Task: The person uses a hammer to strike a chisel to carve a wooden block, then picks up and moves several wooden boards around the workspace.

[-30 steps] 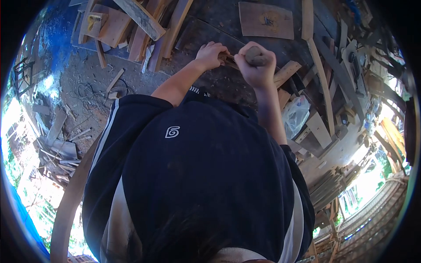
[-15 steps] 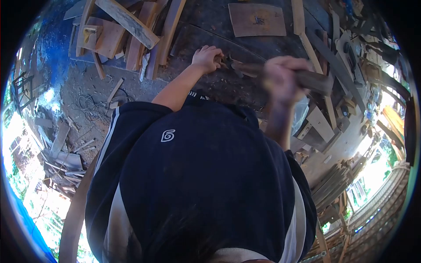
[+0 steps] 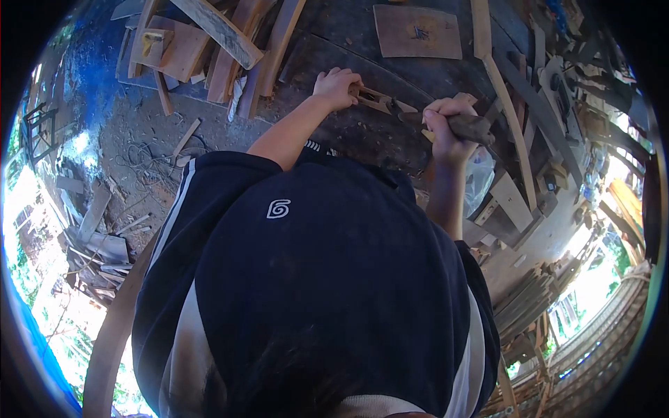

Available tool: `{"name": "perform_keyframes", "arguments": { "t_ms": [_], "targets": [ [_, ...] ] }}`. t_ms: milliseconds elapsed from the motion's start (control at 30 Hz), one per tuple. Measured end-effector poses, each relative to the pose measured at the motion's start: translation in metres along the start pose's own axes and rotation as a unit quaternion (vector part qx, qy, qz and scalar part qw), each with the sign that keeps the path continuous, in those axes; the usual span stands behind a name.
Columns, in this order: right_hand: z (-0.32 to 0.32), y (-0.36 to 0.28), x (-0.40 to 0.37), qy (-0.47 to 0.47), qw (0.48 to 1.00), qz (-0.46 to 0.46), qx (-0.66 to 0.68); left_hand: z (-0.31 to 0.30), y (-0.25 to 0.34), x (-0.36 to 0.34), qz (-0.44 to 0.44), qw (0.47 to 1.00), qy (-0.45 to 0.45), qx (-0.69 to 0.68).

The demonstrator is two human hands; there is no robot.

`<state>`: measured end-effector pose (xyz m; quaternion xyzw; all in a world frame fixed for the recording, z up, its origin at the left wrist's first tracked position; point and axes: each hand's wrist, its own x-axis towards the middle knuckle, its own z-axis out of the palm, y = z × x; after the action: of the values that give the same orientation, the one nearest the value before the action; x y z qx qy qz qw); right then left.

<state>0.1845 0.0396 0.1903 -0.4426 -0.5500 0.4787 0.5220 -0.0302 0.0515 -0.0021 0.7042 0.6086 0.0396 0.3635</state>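
Note:
My left hand (image 3: 337,89) is closed round the left end of a small wooden piece (image 3: 376,102) with a slot-like opening, low over the dark work surface (image 3: 327,132). My right hand (image 3: 451,129) grips a tool with a thick, worn wooden handle (image 3: 472,128), whose butt sticks out to the right of the fist. From the other side of that fist a dark, narrow blade-like end (image 3: 405,110) points left, its tip close to the slotted piece. I cannot tell what kind of tool it is.
Wooden strips and offcuts (image 3: 240,52) are heaped at the upper left. A flat brown board (image 3: 418,32) lies at the top. Long battens (image 3: 512,104), a clear plastic bag (image 3: 479,180) and pale boards (image 3: 511,200) are on the right. Wire (image 3: 148,161) and scraps litter the left.
The right hand, blurred before, is now sharp and slightly lower in front of the handle. More of the slotted wooden piece shows beside the left hand. The whole view has shifted a little.

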Motion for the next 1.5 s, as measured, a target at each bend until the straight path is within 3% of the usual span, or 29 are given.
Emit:
{"name": "perform_keyframes", "arguments": {
  "t_ms": [133,300,400,533,600,700,800,933,1000,1033,1100,1233,1300,1433,1500],
  "targets": [
    [-0.004,0.012,-0.009,-0.001,1.0,0.001,0.008,0.0,0.006,0.0,-0.005,1.0,-0.015,0.024],
    [-0.014,0.004,-0.018,0.01,0.998,-0.012,0.057,0.004,0.012,-0.005,0.103,0.985,0.036,0.131],
    [-0.02,-0.003,-0.021,0.032,0.997,-0.019,0.069,0.005,0.016,0.004,0.127,0.978,0.005,0.163],
    [-0.03,-0.021,-0.021,0.041,0.998,-0.047,0.019,0.001,0.024,0.001,0.166,0.975,-0.005,0.146],
    [-0.036,-0.027,-0.022,0.049,0.997,-0.059,0.019,0.004,0.024,-0.002,0.223,0.966,0.074,0.112],
    [-0.045,-0.035,-0.023,0.052,0.995,-0.081,0.017,0.004,0.025,-0.009,0.256,0.955,0.099,0.111],
    [-0.047,-0.039,-0.023,0.049,0.994,-0.093,0.006,0.016,0.022,-0.019,0.278,0.952,0.08,0.095],
    [-0.045,-0.033,-0.024,0.053,0.995,-0.082,-0.01,0.038,0.024,-0.033,0.24,0.958,0.049,0.146],
    [-0.044,-0.032,-0.025,0.053,0.995,-0.079,-0.012,0.042,0.027,-0.036,0.126,0.988,0.021,0.09],
    [-0.043,-0.031,-0.026,0.051,0.996,-0.075,-0.015,0.043,0.027,-0.033,0.127,0.988,0.019,0.09],
    [-0.043,-0.033,-0.026,0.051,0.997,-0.065,-0.01,0.048,0.027,-0.023,0.078,0.993,0.083,0.008],
    [-0.043,-0.027,-0.026,0.06,0.996,-0.052,0.046,0.049,0.023,0.008,0.106,0.986,0.116,0.055],
    [-0.042,-0.026,-0.026,0.058,0.995,-0.057,0.05,0.048,0.02,0.02,0.158,0.975,0.042,0.15],
    [-0.043,-0.026,-0.027,0.048,0.994,-0.084,0.052,0.045,0.03,0.028,0.214,0.956,0.037,0.195],
    [-0.044,-0.03,-0.028,0.045,0.994,-0.085,0.052,0.039,0.048,0.033,0.029,0.992,-0.105,-0.066]
  ]
}}
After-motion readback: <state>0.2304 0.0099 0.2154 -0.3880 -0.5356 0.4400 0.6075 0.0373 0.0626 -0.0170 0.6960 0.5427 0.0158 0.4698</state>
